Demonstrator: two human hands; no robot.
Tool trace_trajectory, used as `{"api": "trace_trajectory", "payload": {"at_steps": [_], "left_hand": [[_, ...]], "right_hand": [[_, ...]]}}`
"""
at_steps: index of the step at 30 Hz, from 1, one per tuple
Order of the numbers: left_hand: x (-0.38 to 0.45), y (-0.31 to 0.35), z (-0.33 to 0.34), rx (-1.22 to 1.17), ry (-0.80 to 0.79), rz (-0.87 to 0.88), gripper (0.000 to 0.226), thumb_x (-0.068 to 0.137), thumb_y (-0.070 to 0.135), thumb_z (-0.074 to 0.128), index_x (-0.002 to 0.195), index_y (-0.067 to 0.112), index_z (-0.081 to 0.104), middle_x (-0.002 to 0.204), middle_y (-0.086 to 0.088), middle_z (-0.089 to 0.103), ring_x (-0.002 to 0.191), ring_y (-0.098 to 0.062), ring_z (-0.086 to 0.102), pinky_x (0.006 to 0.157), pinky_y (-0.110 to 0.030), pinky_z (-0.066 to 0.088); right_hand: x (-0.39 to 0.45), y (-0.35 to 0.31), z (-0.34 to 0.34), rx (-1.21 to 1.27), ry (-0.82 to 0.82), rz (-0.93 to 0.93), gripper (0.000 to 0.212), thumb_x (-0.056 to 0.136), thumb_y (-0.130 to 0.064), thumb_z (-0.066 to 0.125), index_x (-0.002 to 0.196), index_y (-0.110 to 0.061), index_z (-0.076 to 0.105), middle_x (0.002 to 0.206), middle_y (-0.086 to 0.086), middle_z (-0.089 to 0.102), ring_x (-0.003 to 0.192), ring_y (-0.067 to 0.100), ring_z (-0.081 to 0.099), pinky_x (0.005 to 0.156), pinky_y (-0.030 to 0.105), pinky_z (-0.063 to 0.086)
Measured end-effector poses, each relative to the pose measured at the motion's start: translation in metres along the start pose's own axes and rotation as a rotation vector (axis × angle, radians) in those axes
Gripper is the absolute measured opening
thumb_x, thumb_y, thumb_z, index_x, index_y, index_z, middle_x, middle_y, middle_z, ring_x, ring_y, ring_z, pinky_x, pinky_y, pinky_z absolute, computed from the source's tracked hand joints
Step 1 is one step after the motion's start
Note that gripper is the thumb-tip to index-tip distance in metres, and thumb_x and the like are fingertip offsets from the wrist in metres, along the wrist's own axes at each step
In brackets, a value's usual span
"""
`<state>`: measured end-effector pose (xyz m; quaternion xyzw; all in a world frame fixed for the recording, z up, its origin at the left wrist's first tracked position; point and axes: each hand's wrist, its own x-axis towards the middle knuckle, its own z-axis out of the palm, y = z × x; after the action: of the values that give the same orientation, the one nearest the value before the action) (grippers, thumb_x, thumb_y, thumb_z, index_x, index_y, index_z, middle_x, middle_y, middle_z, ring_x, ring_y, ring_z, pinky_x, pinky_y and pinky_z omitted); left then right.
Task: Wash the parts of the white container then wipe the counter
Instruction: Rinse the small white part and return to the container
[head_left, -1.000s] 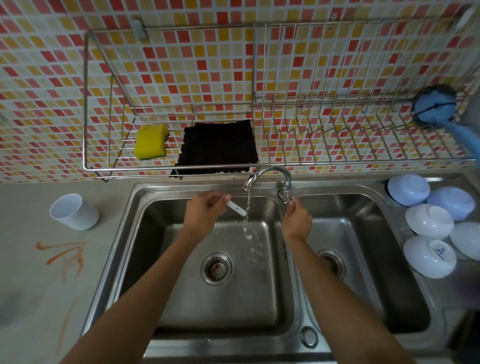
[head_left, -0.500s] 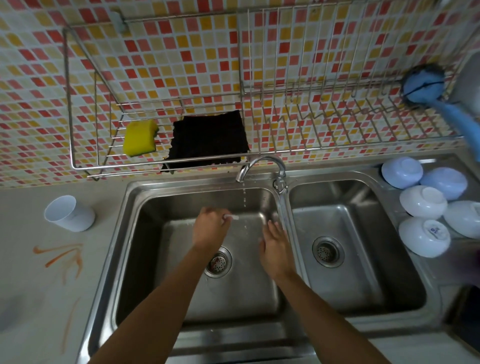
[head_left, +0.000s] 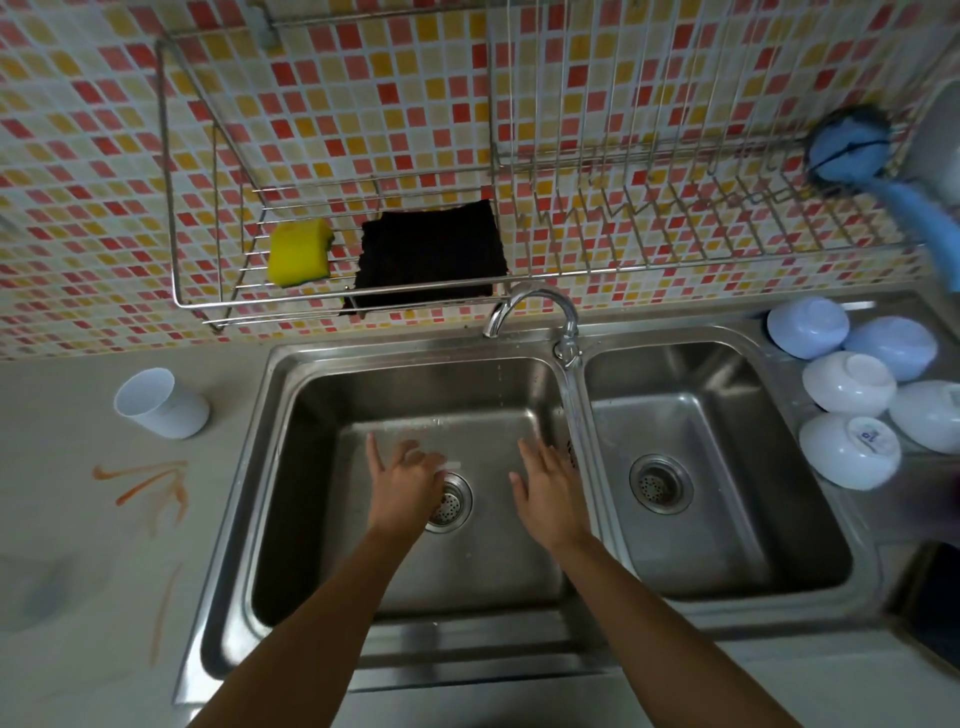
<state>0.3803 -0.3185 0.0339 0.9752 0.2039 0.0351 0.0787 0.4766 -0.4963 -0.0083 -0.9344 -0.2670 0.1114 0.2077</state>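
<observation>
Both hands over L basin of the double sink (head_left: 291, 447). Left hand (head_left: 402, 480) pinches a small white container part (head_left: 451, 464) w/ thumb and curled fingers, index finger stuck out straight; part sits just above the drain strainer (head_left: 449, 503). Right hand (head_left: 548, 491) at 3 o'clock of it, fingers straight and spread, holding nothing. White cup (head_left: 161, 402) lies tipped on counter (head_left: 78, 519) at 9 o'clock of basin, orange streaks (head_left: 150, 486) below it. Faucet (head_left: 535, 312) at 12, only drips showing.
</observation>
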Motion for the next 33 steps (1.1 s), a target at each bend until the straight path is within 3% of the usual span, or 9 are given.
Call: {"api": "trace_trajectory", "payload": {"at_steps": [2,6,10,14,18,21,24,30,33], "left_hand": [[-0.010,-0.003,-0.003,-0.046,0.016,-0.045,0.015,0.079,0.020,0.076,0.094,0.022,0.074,0.090,0.001,0.074,0.111,-0.024,0.063,0.108,-0.069,0.011],[-0.023,-0.001,-0.018,0.015,0.054,0.053,0.017,0.075,0.020,0.080,0.091,0.021,0.074,0.087,-0.001,0.073,0.103,-0.025,0.066,0.105,-0.071,0.020],[-0.046,-0.024,-0.023,0.039,-0.105,-0.112,0.021,0.095,0.037,0.053,0.102,0.025,0.069,0.099,0.002,0.067,0.111,-0.017,0.055,0.115,-0.057,0.001],[-0.063,-0.045,-0.036,-0.014,0.037,-0.064,0.016,0.094,0.031,0.056,0.097,0.025,0.070,0.097,0.003,0.069,0.105,-0.018,0.058,0.115,-0.046,0.019],[-0.071,-0.082,-0.054,-0.117,0.111,-0.135,0.023,0.088,0.033,0.053,0.088,0.021,0.073,0.088,0.000,0.071,0.091,-0.024,0.059,0.085,-0.038,0.047],[-0.077,-0.113,-0.075,-0.268,0.194,-0.208,0.038,0.089,0.042,0.042,0.097,0.017,0.071,0.097,-0.001,0.069,0.098,-0.021,0.055,0.082,-0.034,0.048],[-0.075,-0.150,-0.102,-0.313,0.273,-0.286,0.017,0.094,0.030,0.056,0.103,0.024,0.069,0.102,0.005,0.067,0.099,-0.012,0.051,0.080,-0.026,0.042],[-0.055,-0.232,-0.160,-0.448,0.442,-0.385,0.015,0.092,0.027,0.063,0.097,0.017,0.072,0.088,0.003,0.068,0.081,-0.012,0.057,0.071,-0.023,0.043],[-0.043,-0.283,-0.178,-0.480,0.484,-0.404,0.018,0.092,0.032,0.061,0.094,0.019,0.073,0.082,0.005,0.070,0.087,-0.018,0.059,0.074,-0.033,0.050]], "right_hand": [[-0.006,-0.001,-0.001,-0.003,-0.023,0.043,0.054,0.100,-0.037,0.041,0.149,-0.020,0.028,0.154,0.011,0.032,0.142,0.030,0.027,0.116,0.042,0.021],[-0.018,-0.017,-0.006,-0.020,0.092,-0.038,0.052,0.098,-0.037,0.044,0.146,-0.020,0.036,0.150,0.009,0.038,0.137,0.028,0.035,0.112,0.043,0.032],[-0.028,-0.030,-0.001,-0.009,-0.009,0.043,0.056,0.094,-0.038,0.052,0.144,-0.020,0.036,0.143,0.008,0.048,0.127,0.027,0.048,0.101,0.042,0.044],[-0.032,-0.047,0.006,0.036,-0.057,0.068,0.052,0.093,-0.037,0.055,0.140,-0.018,0.042,0.135,0.007,0.054,0.123,0.026,0.051,0.100,0.040,0.044],[-0.031,-0.076,0.013,0.138,-0.127,0.013,0.041,0.093,-0.025,0.058,0.131,-0.013,0.053,0.129,0.008,0.060,0.119,0.024,0.055,0.099,0.032,0.042],[-0.028,-0.107,0.023,0.193,-0.137,-0.041,0.043,0.088,-0.022,0.065,0.130,-0.015,0.057,0.126,0.006,0.063,0.116,0.021,0.058,0.099,0.026,0.039],[-0.019,-0.145,0.033,0.294,-0.169,-0.087,0.044,0.084,-0.021,0.069,0.127,-0.016,0.059,0.119,0.005,0.067,0.108,0.020,0.062,0.094,0.025,0.042],[0.017,-0.249,0.046,0.459,-0.133,-0.165,0.064,0.082,-0.026,0.074,0.139,-0.019,0.046,0.119,0.003,0.063,0.101,0.018,0.063,0.088,0.033,0.051],[0.038,-0.312,0.053,0.526,-0.152,-0.193,0.082,0.081,-0.026,0.076,0.148,-0.021,0.030,0.130,0.003,0.054,0.105,0.019,0.062,0.090,0.033,0.051]]}}
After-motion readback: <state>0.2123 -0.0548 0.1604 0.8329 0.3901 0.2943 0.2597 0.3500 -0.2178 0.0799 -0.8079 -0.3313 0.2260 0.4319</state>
